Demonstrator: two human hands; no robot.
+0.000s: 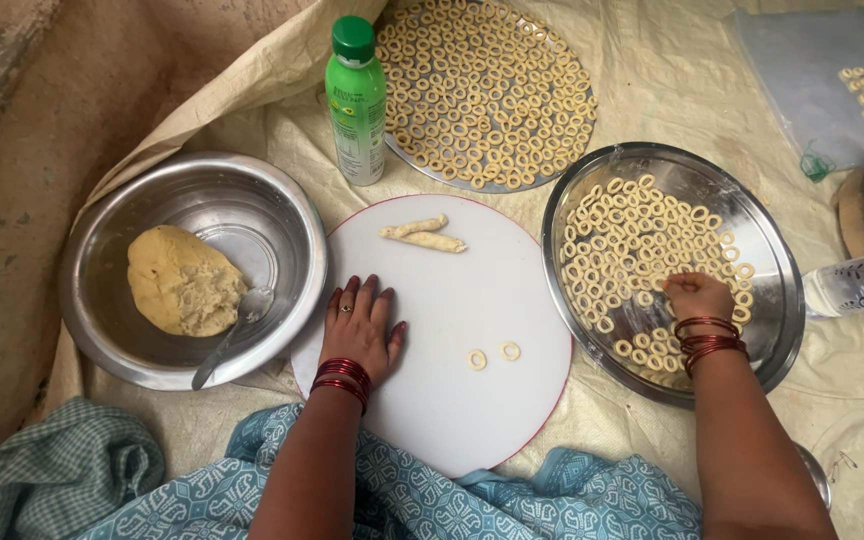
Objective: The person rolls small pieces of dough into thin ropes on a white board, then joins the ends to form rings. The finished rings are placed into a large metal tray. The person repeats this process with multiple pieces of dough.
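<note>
My left hand [361, 323] lies flat, fingers spread, on the left part of a round white board [472, 300]. Two small dough rolls [424, 235] rest near the board's far edge, and two dough rings [493, 355] lie near its middle. My right hand [696, 296] hovers over a steel tray [767, 250] to the right, fingers pinched together among several dough rings [632, 235]; whether a ring is in the fingertips I cannot tell. Both wrists wear red bangles.
A steel bowl [112, 260] at left holds a dough lump [182, 282] and a spoon [234, 330]. A green bottle [356, 100] stands behind the board. A second ring-filled tray [482, 90] lies at the back. More trays and a clear bottle [857, 283] sit at right.
</note>
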